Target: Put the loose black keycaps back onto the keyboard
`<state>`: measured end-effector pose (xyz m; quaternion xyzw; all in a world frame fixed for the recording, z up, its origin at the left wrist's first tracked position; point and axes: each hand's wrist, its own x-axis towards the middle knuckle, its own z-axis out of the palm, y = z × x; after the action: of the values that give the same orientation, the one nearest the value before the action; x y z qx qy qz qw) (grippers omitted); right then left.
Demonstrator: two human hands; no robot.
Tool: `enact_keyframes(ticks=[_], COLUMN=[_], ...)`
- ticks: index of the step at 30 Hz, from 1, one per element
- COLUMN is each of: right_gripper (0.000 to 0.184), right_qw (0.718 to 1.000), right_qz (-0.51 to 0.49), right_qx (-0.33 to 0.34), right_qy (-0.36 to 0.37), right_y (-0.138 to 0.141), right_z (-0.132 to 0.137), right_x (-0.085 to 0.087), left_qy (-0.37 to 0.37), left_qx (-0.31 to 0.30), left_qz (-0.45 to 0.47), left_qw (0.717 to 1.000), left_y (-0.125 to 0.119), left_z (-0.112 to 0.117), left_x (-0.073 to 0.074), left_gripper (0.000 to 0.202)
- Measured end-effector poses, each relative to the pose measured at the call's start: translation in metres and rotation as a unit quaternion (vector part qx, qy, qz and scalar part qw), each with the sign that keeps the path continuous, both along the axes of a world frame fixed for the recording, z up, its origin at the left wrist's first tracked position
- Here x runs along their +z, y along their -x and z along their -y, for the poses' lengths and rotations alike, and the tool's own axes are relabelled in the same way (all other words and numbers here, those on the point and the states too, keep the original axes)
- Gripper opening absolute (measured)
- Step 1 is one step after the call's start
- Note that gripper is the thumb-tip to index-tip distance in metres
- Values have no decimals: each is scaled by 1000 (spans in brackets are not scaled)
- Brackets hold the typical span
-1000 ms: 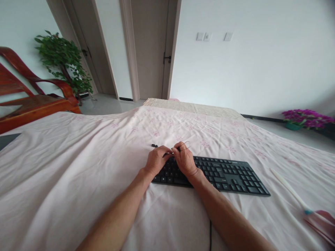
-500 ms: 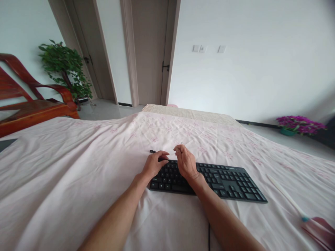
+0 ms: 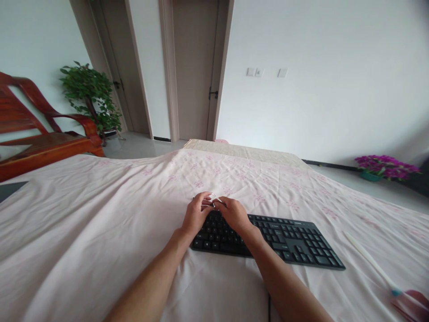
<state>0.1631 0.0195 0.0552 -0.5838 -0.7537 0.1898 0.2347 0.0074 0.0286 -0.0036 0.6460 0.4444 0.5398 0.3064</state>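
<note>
A black keyboard (image 3: 295,243) lies on the pale pink flowered cloth. Over its upper left part my two hands almost meet. My right hand (image 3: 234,214) is closed around a thin, shiny, wire-like tool (image 3: 215,196) whose end sticks out toward the left hand. The fingers of my left hand (image 3: 195,214) are bent in a pinch just above the top row of keys; a small dark piece with a light glint (image 3: 213,205) shows between the fingertips, too small to name. Both hands and forearms cover part of the keys.
A pink brush-like thing with a white handle (image 3: 372,264) lies on the cloth (image 3: 134,223) at right. A dark flat object (image 3: 11,190) sits at the left edge. A black cable (image 3: 269,308) runs toward me. Beyond stand a wooden armchair (image 3: 73,123) and plants.
My right hand has come down and left, turning so that the shiny tool shows near the left fingertips. My left hand has stayed near the same keys. The view has tilted up slightly.
</note>
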Motion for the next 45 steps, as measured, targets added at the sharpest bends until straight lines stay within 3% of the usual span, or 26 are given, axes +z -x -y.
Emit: enact_keyframes(ticks=[8, 14, 20, 28, 37, 45], right_gripper=[23, 18, 17, 15, 18, 18], right_qw=[1000, 1000, 999, 997, 993, 999], right_qz=[7, -1, 41, 63, 116, 33], right_qx=[-29, -20, -25, -12, -23, -25], right_qy=[-8, 20, 9, 29, -24, 7], right_y=[8, 6, 9, 11, 20, 21], right_z=[-11, -14, -15, -22, -21, -25], right_x=[-4, 1, 5, 9, 11, 8], left_qy=[-46, -50, -70, -67, -73, -24], left_qx=[5, 24, 6, 33, 20, 64], left_qz=[-72, -84, -130, -125, -145, -47], left_qw=[996, 995, 989, 989, 987, 997], left_y=[0, 2, 3, 6, 8, 13], left_z=[2, 3, 7, 4, 4, -1], left_x=[4, 6, 11, 7, 8, 6], left_gripper=[63, 62, 69, 66, 64, 63])
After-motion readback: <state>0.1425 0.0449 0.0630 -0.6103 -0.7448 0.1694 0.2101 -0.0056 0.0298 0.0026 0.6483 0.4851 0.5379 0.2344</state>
